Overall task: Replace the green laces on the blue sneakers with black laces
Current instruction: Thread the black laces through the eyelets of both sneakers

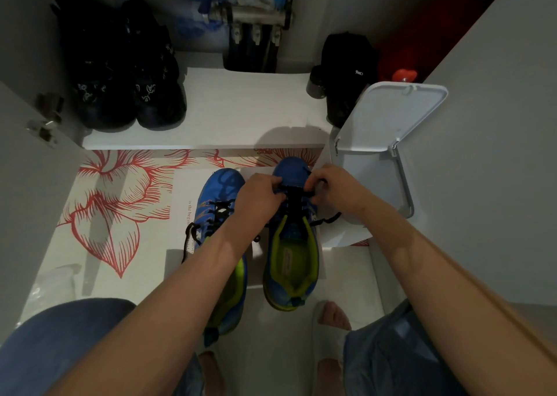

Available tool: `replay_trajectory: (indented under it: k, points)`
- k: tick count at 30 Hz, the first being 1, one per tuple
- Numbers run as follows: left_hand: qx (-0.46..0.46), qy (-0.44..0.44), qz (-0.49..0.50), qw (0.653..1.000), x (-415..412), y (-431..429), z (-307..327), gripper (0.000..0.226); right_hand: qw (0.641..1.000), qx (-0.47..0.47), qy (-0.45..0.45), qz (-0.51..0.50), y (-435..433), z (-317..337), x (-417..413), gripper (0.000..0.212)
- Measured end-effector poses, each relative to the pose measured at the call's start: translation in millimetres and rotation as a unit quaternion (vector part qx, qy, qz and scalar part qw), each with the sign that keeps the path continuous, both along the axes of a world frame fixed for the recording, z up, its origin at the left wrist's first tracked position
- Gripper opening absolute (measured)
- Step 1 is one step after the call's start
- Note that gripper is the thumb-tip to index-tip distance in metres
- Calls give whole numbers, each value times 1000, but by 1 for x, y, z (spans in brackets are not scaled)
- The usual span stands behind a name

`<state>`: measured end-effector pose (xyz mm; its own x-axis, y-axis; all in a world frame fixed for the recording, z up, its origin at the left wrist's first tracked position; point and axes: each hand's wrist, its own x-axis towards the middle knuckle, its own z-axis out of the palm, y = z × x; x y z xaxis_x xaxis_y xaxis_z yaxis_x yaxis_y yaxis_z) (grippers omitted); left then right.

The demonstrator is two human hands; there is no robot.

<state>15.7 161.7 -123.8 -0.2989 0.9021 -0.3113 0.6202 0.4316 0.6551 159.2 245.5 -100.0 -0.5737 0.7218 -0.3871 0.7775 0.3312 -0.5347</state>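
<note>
Blue mesh sneaker, lime-lined: heel towards us, for reach.
Left hand: at its forward eyelets; grip pinching thin black lace.
Right hand: opposite; pinching likewise, we judge to even tension.

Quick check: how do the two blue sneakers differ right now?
The left-side sneaker is unheld, its black lace criss-crossed over several rows with loose ends trailing. The right-side sneaker is laced only near the toe, where the left hand and right hand pinch its lace. The right-side sneaker sits farther forward. Both are blue with lime lining.
</note>
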Motion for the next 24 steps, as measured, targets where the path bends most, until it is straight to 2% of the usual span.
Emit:
replay_trajectory:
  k: [4,8,11,15,19,21,24]
  points:
    - [-1,3,-4,1000,0,0,-2,45,1000,5,8,-12,-3,-3,-8,13]
    - [-9,15,-2,1000,0,1,-1,36,996,89,-13,23,-5,0,-13,12]
    - [-11,17,-2,1000,-2,1,-1,37,995,102,-3,16,-6,2,-14,13]
    - [-14,-19,11,1000,-3,-1,-2,40,999,43,13,-29,-6,4,-10,20]
    - [-10,-35,36,999,-12,-8,-4,21,995,36,6,-89,1,10,2,17]
    - [-11,-58,18,998,-14,-10,-3,13,997,22,-18,-76,0,13,6,13]
    - [-9,-78,-3,997,-13,-13,-2,14,998,-23,-33,-45,-6,13,6,15]
